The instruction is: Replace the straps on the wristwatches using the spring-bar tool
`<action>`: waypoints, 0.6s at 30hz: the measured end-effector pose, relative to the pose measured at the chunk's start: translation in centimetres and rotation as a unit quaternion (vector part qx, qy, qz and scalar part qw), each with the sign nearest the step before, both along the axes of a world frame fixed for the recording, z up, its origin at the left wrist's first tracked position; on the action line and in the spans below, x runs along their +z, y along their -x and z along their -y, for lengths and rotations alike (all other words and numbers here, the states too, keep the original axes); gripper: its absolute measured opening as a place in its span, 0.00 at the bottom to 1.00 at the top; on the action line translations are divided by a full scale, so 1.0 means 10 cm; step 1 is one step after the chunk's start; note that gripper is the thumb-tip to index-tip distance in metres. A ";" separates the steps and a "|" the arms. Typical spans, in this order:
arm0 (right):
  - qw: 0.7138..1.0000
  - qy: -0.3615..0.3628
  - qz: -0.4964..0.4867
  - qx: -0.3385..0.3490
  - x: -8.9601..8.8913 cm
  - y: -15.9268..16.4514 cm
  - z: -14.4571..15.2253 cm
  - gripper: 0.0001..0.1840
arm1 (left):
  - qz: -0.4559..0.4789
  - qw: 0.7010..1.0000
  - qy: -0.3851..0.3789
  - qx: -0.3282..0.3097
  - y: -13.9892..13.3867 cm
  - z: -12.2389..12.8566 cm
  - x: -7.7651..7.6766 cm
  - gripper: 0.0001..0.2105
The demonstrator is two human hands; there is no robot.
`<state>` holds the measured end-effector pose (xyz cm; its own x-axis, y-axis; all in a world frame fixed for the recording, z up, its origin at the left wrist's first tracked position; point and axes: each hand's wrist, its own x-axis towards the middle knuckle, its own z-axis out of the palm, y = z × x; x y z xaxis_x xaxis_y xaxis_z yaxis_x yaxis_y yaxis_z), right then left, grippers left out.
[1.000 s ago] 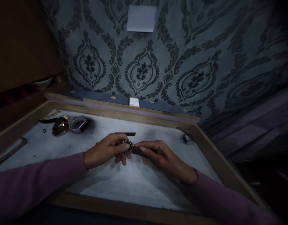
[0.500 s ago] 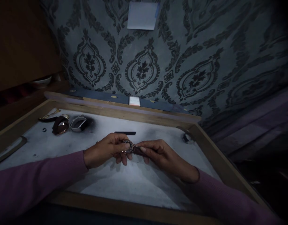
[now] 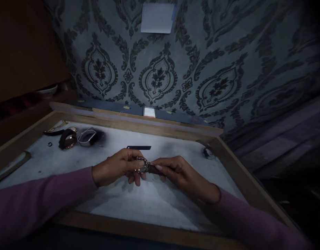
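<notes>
As we examine the work from the head camera, we find both hands engaged on one watch (image 3: 144, 168), held over the middle of the white-topped, wood-rimmed bench (image 3: 118, 205). The left hand (image 3: 115, 166) has a firm grip on the watch: its thumb lies across the dial and its fingers curl beneath. The right hand (image 3: 182, 175) pinches the brown strap (image 3: 154, 169) between thumb and fingers, just beside the case. We note a thin bright line (image 3: 152, 164) by the right thumb, too small for us to identify.

Just beyond the left hand we record a dark flat strip (image 3: 139, 148) lying on the surface. Toward the far left corner we list a gold-coloured item (image 3: 63, 123), a dark-strapped watch (image 3: 62, 139) and a pale-banded watch (image 3: 92, 139), close together, with a small dark ring-shaped piece (image 3: 50, 144) to their left. A long curved band (image 3: 26, 159) lies near the left rim (image 3: 24, 137). Beside the right rim (image 3: 241, 175) we observe a banded item (image 3: 208, 152), its details unclear.
</notes>
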<state>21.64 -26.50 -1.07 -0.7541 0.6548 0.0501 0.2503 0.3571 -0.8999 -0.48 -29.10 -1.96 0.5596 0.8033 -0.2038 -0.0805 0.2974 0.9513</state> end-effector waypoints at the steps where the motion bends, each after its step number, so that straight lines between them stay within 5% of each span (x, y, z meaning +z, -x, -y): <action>1: 1.000 -0.002 0.001 0.000 0.00 0.00 0.00 0.23 | 0.007 1.000 0.013 -0.002 0.00 0.00 -0.01 0.14; 5: 1.000 -0.001 0.004 -0.003 -0.01 0.01 0.01 0.22 | 0.010 1.000 0.022 -0.001 0.01 -0.01 -0.03 0.14; 18: 0.999 0.023 -0.013 -0.039 0.01 0.02 0.02 0.21 | -0.057 0.986 -0.155 0.010 0.01 -0.02 0.06 0.13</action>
